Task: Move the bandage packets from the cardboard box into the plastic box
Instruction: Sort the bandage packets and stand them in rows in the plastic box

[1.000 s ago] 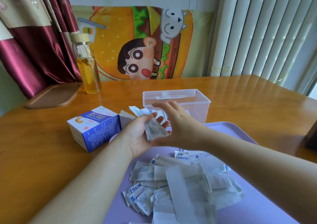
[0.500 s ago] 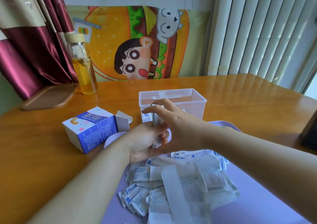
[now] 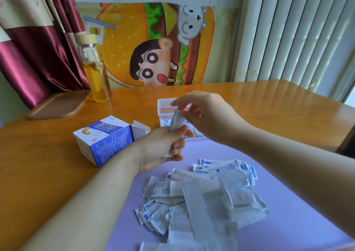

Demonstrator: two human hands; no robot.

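Observation:
My left hand (image 3: 163, 147) grips a small upright stack of bandage packets (image 3: 175, 122) just in front of the clear plastic box (image 3: 165, 106). My right hand (image 3: 205, 114) hovers over the top of that stack with fingertips touching it, and hides most of the box. A few packets show inside the box at its lower left. The blue and white cardboard box (image 3: 104, 139) lies on its side to the left, its flap open toward my hands. A loose pile of packets (image 3: 201, 195) covers the purple tray (image 3: 288, 231) in the foreground.
A glass bottle of amber liquid (image 3: 96, 71) with a wooden cap stands at the back left. Beside it lies a brown wooden lid (image 3: 57, 104). A cartoon cushion leans behind the wooden table (image 3: 38, 173). A dark object sits at the right edge.
The stack in my left hand has turned from lying flat to standing upright. My right hand has risen from beside it to its top, nearer the plastic box.

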